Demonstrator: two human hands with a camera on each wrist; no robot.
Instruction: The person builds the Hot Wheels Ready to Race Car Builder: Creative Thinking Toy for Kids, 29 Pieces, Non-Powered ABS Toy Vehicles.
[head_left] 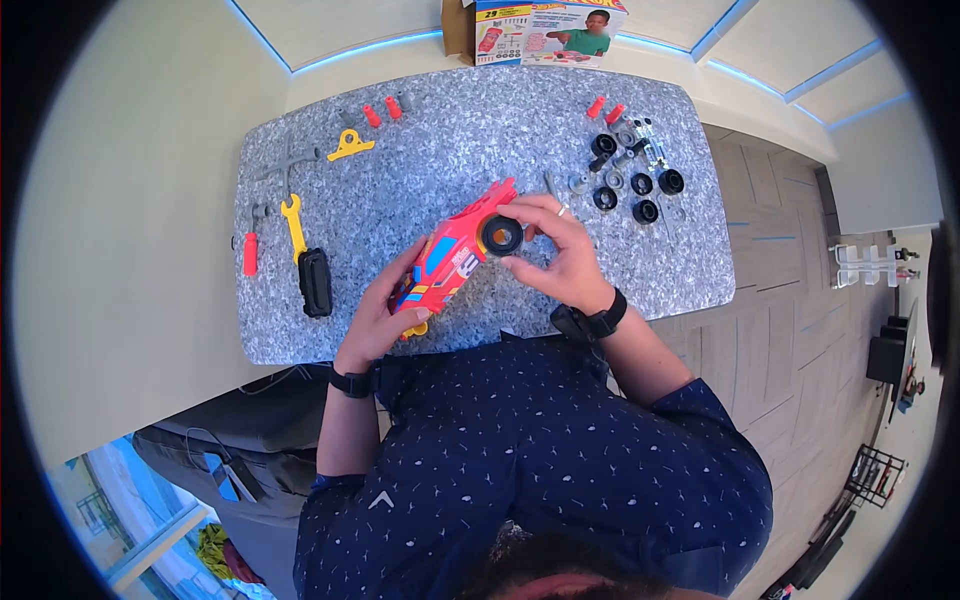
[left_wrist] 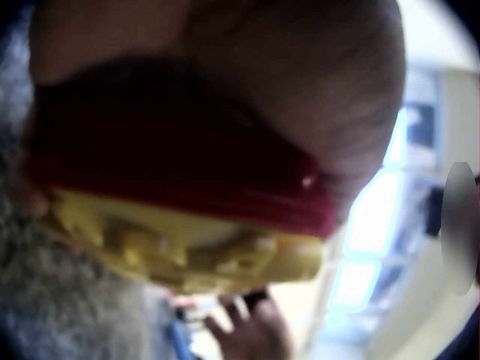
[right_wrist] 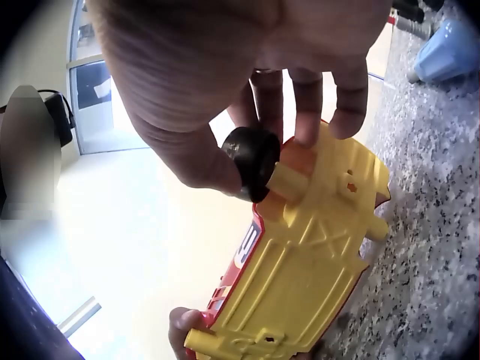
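Note:
Tilted over the near part of the table, a red toy car (head_left: 447,262) is gripped at one end by my left hand (head_left: 383,312). Blue window and number markings show on its body. My right hand (head_left: 568,258) pinches a black wheel (right_wrist: 253,161) between thumb and fingers, against the car's side at the other end. In the right wrist view the car's yellow underside (right_wrist: 296,274) faces the camera, and a short yellow axle stub (right_wrist: 287,180) meets the wheel. The left wrist view is dark and blurred, with my palm over the red body (left_wrist: 150,150).
Loose black wheels (head_left: 646,211) and grey parts lie at the right. Red pieces (head_left: 372,115) stand along the back. At the left are a yellow wrench (head_left: 294,228), a black part (head_left: 316,283) and a red-handled tool (head_left: 250,254). A toy box (head_left: 545,32) stands behind the table (head_left: 480,130).

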